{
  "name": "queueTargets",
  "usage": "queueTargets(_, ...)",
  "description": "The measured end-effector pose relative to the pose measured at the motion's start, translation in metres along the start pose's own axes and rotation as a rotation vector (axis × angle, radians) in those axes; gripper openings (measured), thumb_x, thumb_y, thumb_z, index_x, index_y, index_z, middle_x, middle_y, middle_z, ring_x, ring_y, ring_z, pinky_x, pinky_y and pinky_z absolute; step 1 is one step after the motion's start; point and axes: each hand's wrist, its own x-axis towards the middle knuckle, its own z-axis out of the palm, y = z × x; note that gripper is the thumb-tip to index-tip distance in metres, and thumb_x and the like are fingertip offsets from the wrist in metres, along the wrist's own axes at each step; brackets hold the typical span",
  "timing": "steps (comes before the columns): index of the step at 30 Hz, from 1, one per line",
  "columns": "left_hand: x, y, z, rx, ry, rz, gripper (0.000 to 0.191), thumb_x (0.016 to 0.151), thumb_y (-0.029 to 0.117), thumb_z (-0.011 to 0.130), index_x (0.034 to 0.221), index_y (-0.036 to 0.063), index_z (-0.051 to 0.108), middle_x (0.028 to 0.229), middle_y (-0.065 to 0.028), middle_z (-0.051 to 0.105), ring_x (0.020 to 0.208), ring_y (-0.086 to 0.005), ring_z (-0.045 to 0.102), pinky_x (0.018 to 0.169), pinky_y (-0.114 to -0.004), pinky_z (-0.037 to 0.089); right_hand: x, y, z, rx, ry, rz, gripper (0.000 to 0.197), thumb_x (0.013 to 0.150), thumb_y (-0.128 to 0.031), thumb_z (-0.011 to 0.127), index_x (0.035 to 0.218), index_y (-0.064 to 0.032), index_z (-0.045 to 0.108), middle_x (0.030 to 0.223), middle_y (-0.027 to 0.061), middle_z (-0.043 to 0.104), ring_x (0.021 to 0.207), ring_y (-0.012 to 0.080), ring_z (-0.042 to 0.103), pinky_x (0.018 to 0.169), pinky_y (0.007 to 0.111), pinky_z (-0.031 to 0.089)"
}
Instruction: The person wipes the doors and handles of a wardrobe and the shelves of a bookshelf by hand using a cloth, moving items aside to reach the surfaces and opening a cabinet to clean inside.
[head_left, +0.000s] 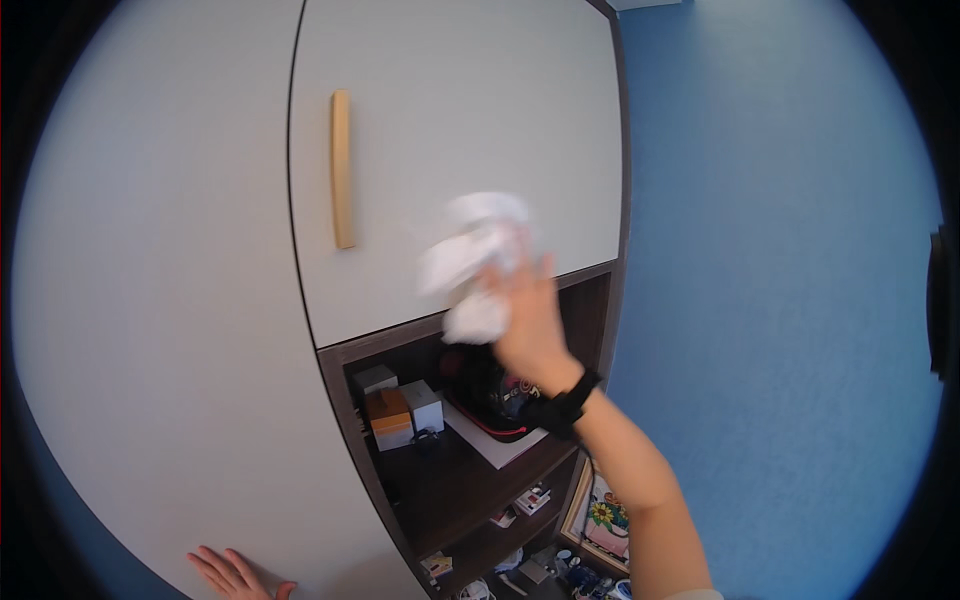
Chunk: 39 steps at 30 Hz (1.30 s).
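My right hand (529, 322) presses a crumpled white cloth (480, 247) to the lower part of a pale cabinet door (465, 112); both hand and cloth are blurred. A black band with a small device (562, 409) circles my right wrist. To the left of the cloth, the door carries a long gold handle (341, 169). Low in the picture, my left hand (232, 574) rests with spread fingers against the neighbouring tall door panel (165, 300), holding nothing. Its lower part is cut off by the picture's edge.
Below the door, a dark wood shelf (435, 487) holds small boxes (390, 416) and a black bag with red trim (480, 390) on a white sheet (495, 446). Lower down are more small items and a framed sunflower picture (607, 517). A blue wall (757, 300) stands at right.
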Motion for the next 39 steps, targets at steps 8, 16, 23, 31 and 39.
queueTargets(8, 0.001, 0.013, 0.004, -0.318, 0.102, -0.029, 0.126, 0.055, 0.023, 0.084, 0.15, 0.0018, 0.004, 0.151, -0.0332, -0.005, 0.136, -0.0583, -0.003, 0.108, -0.065, 0.01, -0.034, 0.161, 0.032, 0.419, 0.138, 0.904, 0.048, 0.097, -0.029, 0.043, 0.136, -0.0012, 0.038, 0.134, 0.0245, 0.048, 0.125, 0.0421, 0.043, 0.102, 0.044, 0.034)
queueTargets(16, -0.001, 0.008, 0.002, -0.316, 0.075, -0.04, 0.119, 0.055, 0.024, 0.085, 0.147, 0.0013, 0.014, 0.15, -0.0349, 0.0, 0.134, -0.062, 0.004, 0.105, -0.068, 0.017, 0.071, -0.085, -0.037, 0.323, 0.288, -0.087, 0.037, 0.09, -0.01, 0.05, 0.127, -0.0017, 0.049, 0.118, 0.0224, 0.049, 0.099, 0.0426, 0.054, 0.089, 0.044, 0.044)
queueTargets(23, -0.001, 0.008, 0.006, -0.345, 0.125, -0.029, 0.118, 0.054, 0.023, 0.085, 0.149, 0.0066, 0.015, 0.153, -0.0295, 0.002, 0.134, -0.0602, 0.007, 0.106, -0.067, 0.019, 0.139, -0.131, -0.05, 0.42, 0.162, 0.157, 0.045, 0.087, -0.009, 0.051, 0.127, 0.004, 0.035, 0.114, 0.0258, 0.053, 0.093, 0.0427, 0.057, 0.081, 0.045, 0.047)
queueTargets(31, -0.004, 0.004, 0.008, -0.382, 0.143, -0.044, 0.11, 0.056, 0.022, 0.084, 0.147, 0.0079, 0.024, 0.155, -0.0242, 0.005, 0.136, -0.0562, 0.01, 0.106, -0.066, 0.021, 0.104, -0.096, -0.115, 0.733, 0.139, 0.089, 0.045, 0.088, -0.003, 0.045, 0.131, -0.0003, 0.035, 0.107, 0.01, 0.058, 0.096, 0.0181, 0.059, 0.082, 0.03, 0.047)
queueTargets(39, -0.003, 0.001, 0.012, -0.421, 0.167, -0.031, 0.112, 0.055, 0.023, 0.084, 0.148, 0.0095, 0.023, 0.155, -0.0238, 0.005, 0.137, -0.0554, 0.009, 0.107, -0.065, 0.02, 0.039, -0.043, -0.247, 0.763, 0.253, 0.297, 0.043, 0.094, -0.004, 0.043, 0.136, 0.0002, 0.04, 0.124, 0.0068, 0.055, 0.109, 0.0127, 0.054, 0.094, 0.027, 0.043)
